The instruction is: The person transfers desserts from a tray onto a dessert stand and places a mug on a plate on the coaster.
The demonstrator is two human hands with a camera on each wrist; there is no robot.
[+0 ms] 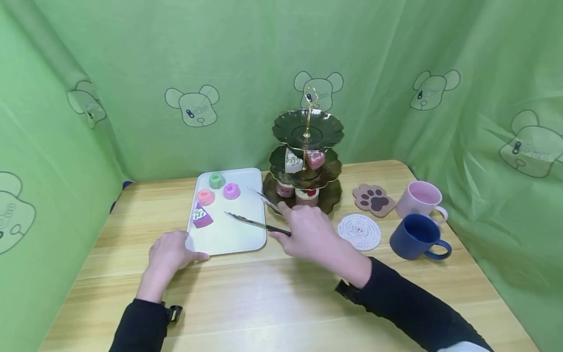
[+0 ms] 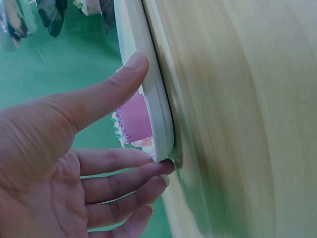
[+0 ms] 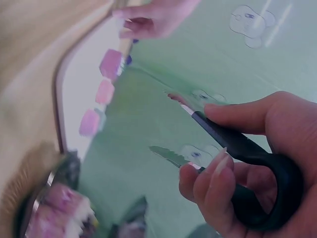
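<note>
In the head view, my left hand (image 1: 169, 252) holds the near-left corner of a white tray (image 1: 237, 239). Its thumb lies along the front rim and its fingertips meet the corner, as the left wrist view also shows. My right hand (image 1: 310, 232) grips black-handled tongs (image 3: 228, 141), their serrated tips spread apart with nothing between them, over the right part of the tray. On the tray stand a purple cake slice (image 1: 203, 216) and three small ring-shaped sweets: orange-pink (image 1: 205, 197), green (image 1: 216, 180) and violet (image 1: 231, 191).
Behind the right hand rises a three-tier dark stand (image 1: 308, 129), with a white cake slice (image 1: 293, 161) and a pink one (image 1: 315, 159) on its middle tier and round cakes (image 1: 307, 197) below. Rightward lie a paw coaster (image 1: 374, 199), a round coaster (image 1: 359, 231), a pink mug (image 1: 418, 198) and a blue mug (image 1: 415, 237).
</note>
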